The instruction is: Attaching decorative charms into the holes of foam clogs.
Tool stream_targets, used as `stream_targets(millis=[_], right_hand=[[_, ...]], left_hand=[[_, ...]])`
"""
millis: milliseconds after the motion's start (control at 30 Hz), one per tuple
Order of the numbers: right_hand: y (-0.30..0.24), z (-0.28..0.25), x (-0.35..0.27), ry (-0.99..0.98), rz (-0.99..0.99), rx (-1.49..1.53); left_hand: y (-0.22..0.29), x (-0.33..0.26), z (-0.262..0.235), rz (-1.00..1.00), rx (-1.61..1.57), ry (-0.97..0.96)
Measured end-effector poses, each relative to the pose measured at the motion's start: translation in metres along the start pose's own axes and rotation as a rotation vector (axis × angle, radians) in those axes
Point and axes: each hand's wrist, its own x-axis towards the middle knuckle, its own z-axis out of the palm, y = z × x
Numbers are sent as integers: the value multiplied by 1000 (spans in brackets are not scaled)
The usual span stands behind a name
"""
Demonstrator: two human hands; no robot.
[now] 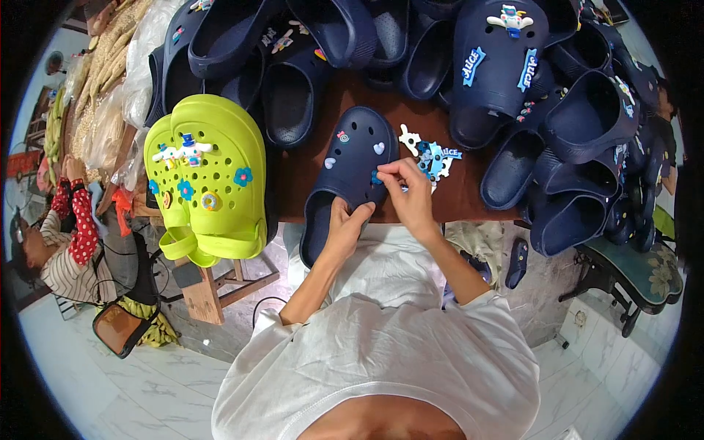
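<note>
A navy blue clog (352,165) lies toe-away on the brown table in front of me, its heel end over the near edge. A swirl charm and pale heart charms sit in its upper. My left hand (347,226) grips the clog's side near the foot opening. With thumb and forefinger, my right hand (409,192) pinches a small blue flower charm (377,177) at the clog's right side. Just beyond that hand lies a loose pile of white and blue charms (434,158). A lime green pair of clogs (213,180), decorated with charms, stands to the left.
Many navy clogs (587,117) are heaped along the table's (462,194) far side and right end. A stool (638,275) stands at the right, and a wooden stand (202,293) at the lower left. Another person (77,257) sits at the far left.
</note>
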Motion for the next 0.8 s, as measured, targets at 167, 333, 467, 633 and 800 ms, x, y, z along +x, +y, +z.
stream_targets(millis=[167, 333, 467, 633, 800], right_hand=[[0, 13, -17, 217, -324, -253], [8, -10, -21, 153, -343, -258], [19, -58, -13, 298, -174, -343], [30, -82, -4, 284, -187, -480], [25, -77, 8, 148, -302, -688]], left_hand=[[3, 4, 3, -17, -81, -42], [12, 0, 5, -26, -22, -51], [20, -5, 2, 2, 100, -56], [26, -14, 0, 13, 12, -119], [24, -19, 1, 39, -58, -119]])
